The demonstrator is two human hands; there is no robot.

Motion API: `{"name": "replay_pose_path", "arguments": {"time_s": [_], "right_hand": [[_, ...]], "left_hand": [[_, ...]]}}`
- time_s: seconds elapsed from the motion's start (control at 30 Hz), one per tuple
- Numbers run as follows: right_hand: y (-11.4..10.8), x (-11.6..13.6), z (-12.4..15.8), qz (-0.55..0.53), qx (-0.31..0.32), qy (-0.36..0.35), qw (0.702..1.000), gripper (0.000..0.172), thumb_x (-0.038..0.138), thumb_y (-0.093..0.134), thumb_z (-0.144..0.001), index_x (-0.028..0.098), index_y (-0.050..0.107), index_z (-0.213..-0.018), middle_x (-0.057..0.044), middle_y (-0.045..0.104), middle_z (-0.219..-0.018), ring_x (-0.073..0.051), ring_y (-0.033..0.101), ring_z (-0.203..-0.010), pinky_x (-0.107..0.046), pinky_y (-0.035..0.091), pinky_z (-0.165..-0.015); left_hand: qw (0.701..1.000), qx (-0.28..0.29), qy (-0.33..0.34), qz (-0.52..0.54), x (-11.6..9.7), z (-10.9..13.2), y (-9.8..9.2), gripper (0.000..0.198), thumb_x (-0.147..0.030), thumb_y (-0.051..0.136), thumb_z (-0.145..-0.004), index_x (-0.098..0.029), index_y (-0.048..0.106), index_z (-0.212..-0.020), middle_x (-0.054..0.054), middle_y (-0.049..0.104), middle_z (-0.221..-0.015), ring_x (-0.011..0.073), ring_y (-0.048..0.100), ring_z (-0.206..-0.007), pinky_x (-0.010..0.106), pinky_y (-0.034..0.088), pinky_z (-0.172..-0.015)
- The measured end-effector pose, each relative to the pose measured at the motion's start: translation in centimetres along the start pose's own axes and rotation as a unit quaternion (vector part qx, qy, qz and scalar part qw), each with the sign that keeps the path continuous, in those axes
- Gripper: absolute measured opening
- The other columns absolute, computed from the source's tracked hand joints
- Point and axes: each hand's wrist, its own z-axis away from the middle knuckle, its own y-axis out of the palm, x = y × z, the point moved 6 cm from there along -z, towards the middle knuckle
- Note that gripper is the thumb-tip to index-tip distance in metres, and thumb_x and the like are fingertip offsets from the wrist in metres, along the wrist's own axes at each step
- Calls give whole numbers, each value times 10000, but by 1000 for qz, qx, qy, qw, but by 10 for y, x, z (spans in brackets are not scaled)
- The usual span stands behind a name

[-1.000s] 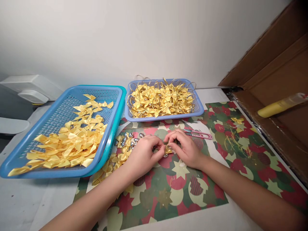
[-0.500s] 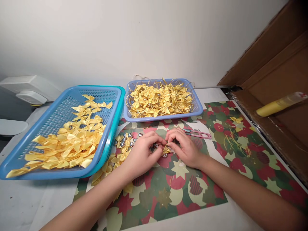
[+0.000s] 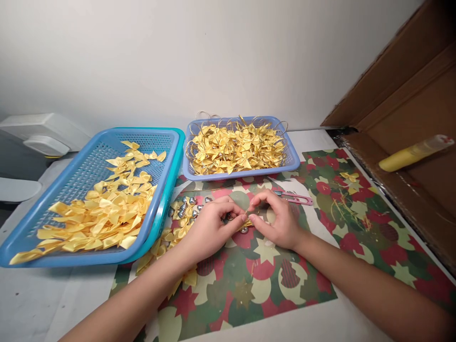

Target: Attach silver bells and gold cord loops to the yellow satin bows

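Near the middle of the patterned sheet [image 3: 245, 294], head view: the left hand [image 3: 215, 228] and the right hand [image 3: 280, 221] face each other, fingertips nearly meeting. The left grip is closed, thumb and forefinger pinched on a thin gold cord [image 3: 247, 210]. The right thumb and forefinger curve toward the same cord with a slight gap between their tips; whether this grip holds it cannot be told. Just below the fingertips lies a yellow bow [image 3: 248, 223], partly hidden, with a silver bell [image 3: 244, 230] at its near side. Left of the hands, between the left forearm and the baskets, are loose bows [image 3: 174, 240] and a cluster of bells [image 3: 183, 207]. Beyond the right hand lie pink-handled snips [image 3: 302, 200]. A blue basket [image 3: 89, 259] containing many bows [image 3: 107, 213] sits in a turquoise basket [image 3: 164, 211] at left; a periwinkle basket [image 3: 242, 175], filled with bows bearing gold loops [image 3: 237, 147], stands behind the hands. At right, thread clippings [image 3: 347, 209] and a single bow [image 3: 349, 177] lie on the sheet, beside a cardboard box [image 3: 413, 109]. White covering [image 3: 24, 294] shows on the surface around the sheet.
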Motion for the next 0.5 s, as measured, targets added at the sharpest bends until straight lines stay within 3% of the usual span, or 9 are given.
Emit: {"name": "replay_pose_path", "arguments": {"time_s": [0.13, 0.27, 0.37, 0.5], "right_hand": [[5, 3, 0, 14, 5, 27, 1000, 135, 126, 584, -768, 214, 486, -799, -2, 571, -745, -157, 549, -724, -292, 449, -681], [4, 10, 0, 40, -15, 28, 999, 136, 114, 573, -762, 212, 503, -828, -15, 591, -784, -171, 554, -769, -315, 448, -715], [2, 22, 1, 103, -31, -47, 993, 167, 98, 615, -721, 207, 530, -815, -36, 598, -841, -195, 544, -853, -349, 425, -765], [8, 33, 5, 215, 1, -162, 963, 119, 119, 621, -767, 218, 575, -722, -17, 623, -809, -187, 521, -818, -372, 350, -757]], "left_hand": [[1000, -2, -4, -6, 2, 0, 0, 216, -311, 581, -881, -189, 721, -770, 17, 655, -750, 161, 583, -719, 267, 406, -655], [1000, -8, -15, 0, 4, 0, -1, 186, -282, 588, -870, -195, 732, -790, 12, 665, -759, 157, 581, -722, 264, 405, -659], [1000, -5, -26, 4, 5, 0, -1, 184, -256, 585, -859, -187, 730, -770, 12, 667, -751, 155, 580, -709, 263, 406, -648], [999, -2, -37, 15, 8, -1, -2, 186, -243, 574, -848, -173, 708, -739, 12, 665, -746, 155, 580, -697, 258, 404, -622]]}}
